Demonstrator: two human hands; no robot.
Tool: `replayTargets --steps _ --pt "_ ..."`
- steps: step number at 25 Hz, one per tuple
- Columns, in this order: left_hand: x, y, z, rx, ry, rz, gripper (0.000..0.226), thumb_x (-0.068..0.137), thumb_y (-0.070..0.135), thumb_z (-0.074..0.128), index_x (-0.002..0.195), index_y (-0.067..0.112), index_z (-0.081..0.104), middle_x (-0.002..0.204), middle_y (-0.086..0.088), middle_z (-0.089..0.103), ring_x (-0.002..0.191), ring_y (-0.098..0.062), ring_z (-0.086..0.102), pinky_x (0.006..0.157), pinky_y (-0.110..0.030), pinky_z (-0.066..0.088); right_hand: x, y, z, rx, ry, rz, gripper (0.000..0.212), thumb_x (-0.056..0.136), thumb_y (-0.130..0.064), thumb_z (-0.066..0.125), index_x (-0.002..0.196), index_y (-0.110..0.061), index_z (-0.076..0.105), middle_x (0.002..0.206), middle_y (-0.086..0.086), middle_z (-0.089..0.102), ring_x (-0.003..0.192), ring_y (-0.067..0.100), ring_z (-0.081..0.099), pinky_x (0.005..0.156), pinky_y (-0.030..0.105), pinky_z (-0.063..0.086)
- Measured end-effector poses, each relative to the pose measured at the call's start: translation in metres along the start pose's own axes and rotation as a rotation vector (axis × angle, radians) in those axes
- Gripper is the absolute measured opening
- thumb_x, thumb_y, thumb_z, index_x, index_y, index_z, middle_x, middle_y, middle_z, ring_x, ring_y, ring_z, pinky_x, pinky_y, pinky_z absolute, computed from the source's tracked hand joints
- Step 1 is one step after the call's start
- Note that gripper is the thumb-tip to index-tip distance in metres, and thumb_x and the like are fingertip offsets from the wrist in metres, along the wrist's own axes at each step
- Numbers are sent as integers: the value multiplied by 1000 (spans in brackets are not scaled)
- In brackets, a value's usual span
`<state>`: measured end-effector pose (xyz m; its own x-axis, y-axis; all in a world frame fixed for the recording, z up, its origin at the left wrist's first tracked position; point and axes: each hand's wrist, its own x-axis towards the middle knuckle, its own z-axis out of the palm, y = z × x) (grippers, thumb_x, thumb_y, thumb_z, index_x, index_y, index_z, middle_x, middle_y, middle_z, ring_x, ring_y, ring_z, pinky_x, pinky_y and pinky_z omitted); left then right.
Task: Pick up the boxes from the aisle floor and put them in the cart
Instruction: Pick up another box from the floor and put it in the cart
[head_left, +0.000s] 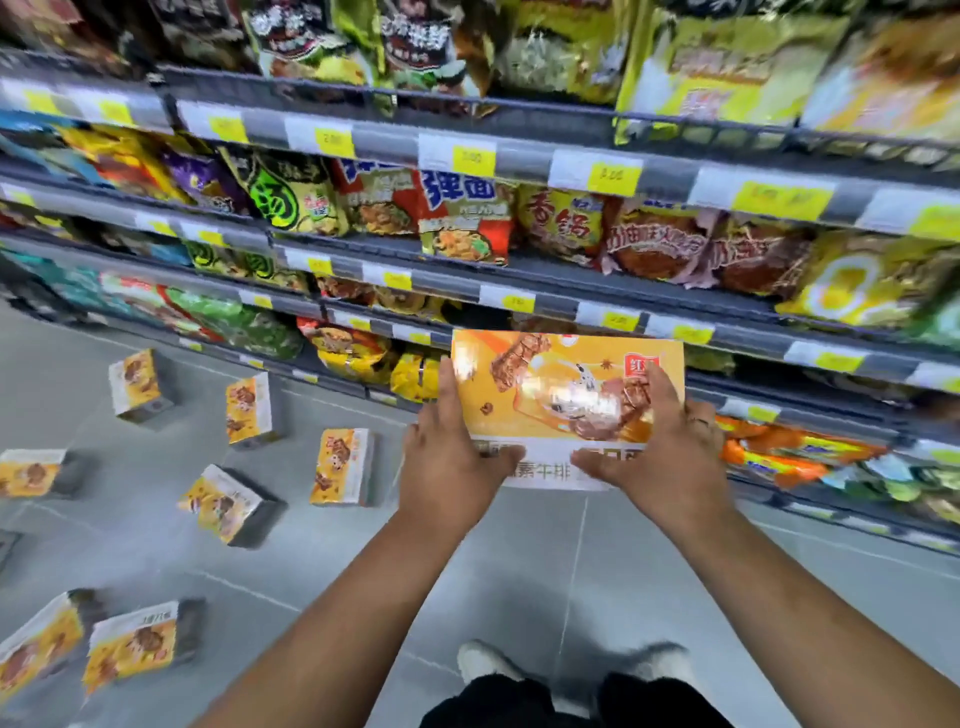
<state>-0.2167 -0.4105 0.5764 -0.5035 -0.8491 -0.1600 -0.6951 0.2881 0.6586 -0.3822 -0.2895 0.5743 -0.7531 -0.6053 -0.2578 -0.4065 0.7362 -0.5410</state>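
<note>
I hold an orange and white snack box (556, 395) up in front of me with both hands. My left hand (447, 457) grips its left edge and lower corner. On the right side my right hand (660, 452) clasps it, fingers over the face. Several matching boxes lie scattered on the grey floor to the left, such as one (343, 467) near my left hand, one (228, 504) tilted, and one (132, 644) at the lower left. No cart is in view.
Grey shelves (519, 291) packed with noodle and snack bags run along the far and right side of the aisle. The grey tiled floor (519, 571) lies below my arms. My white shoes (483, 660) show at the bottom.
</note>
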Motion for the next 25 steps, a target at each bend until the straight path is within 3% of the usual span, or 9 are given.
replayTargets --steps 3,5,7,8,11,14,16,21,25 --pt "-2 72 57 -35 -134 75 122 68 52 81 156 26 0 152 -6 34 139 -33 30 113 -44 30 -13 80 -56 113 158 131 135 51 -58 87 153 -29 4 142 19 27 132 38 29 107 46 35" --pt "-8 116 94 -50 -210 109 115 54 64 75 151 32 22 141 -5 47 131 -34 42 106 -51 39 -19 130 -90 256 254 228 136 52 -50 90 154 -18 5 146 18 27 135 36 29 107 44 33" --pt "-20 171 142 -49 -252 199 93 46 65 73 130 40 42 120 6 59 115 -25 55 95 -49 47 -26 193 -134 362 359 322 120 56 -51 87 149 -11 24 143 18 35 133 31 33 104 33 32" --pt "-28 199 165 -44 -279 244 80 47 60 77 119 41 47 111 10 61 109 -22 59 91 -46 50 -31 227 -152 384 403 361 105 56 -55 84 139 -11 38 135 17 45 126 28 38 94 28 33" --pt "-60 280 230 -39 -397 356 67 53 40 88 105 43 46 100 15 60 101 -20 62 87 -40 51 -50 316 -204 433 521 467 79 54 -55 83 116 -16 52 113 8 58 111 27 50 78 26 33" --pt "-80 338 291 -59 -497 432 71 50 45 86 108 45 45 106 12 62 102 -20 62 90 -43 51 -72 377 -241 444 634 569 79 51 -59 81 114 -19 54 109 7 58 107 27 53 81 31 42" --pt "-95 379 338 -62 -578 494 73 55 44 87 117 35 49 114 6 63 104 -21 62 90 -44 51 -91 419 -267 452 730 657 83 45 -63 78 113 -21 54 109 6 56 106 27 54 85 36 47" --pt "-137 482 446 -17 -732 700 71 64 36 88 122 23 49 110 5 59 103 -23 59 86 -35 48 -124 518 -319 454 927 854 81 48 -58 82 113 -18 55 108 7 59 112 29 50 92 42 45" --pt "-154 549 530 35 -873 782 78 65 51 78 129 24 43 121 -3 61 110 -28 59 92 -45 49 -127 584 -353 529 1061 971 77 54 -56 84 115 -20 53 108 7 57 114 27 49 94 46 46"
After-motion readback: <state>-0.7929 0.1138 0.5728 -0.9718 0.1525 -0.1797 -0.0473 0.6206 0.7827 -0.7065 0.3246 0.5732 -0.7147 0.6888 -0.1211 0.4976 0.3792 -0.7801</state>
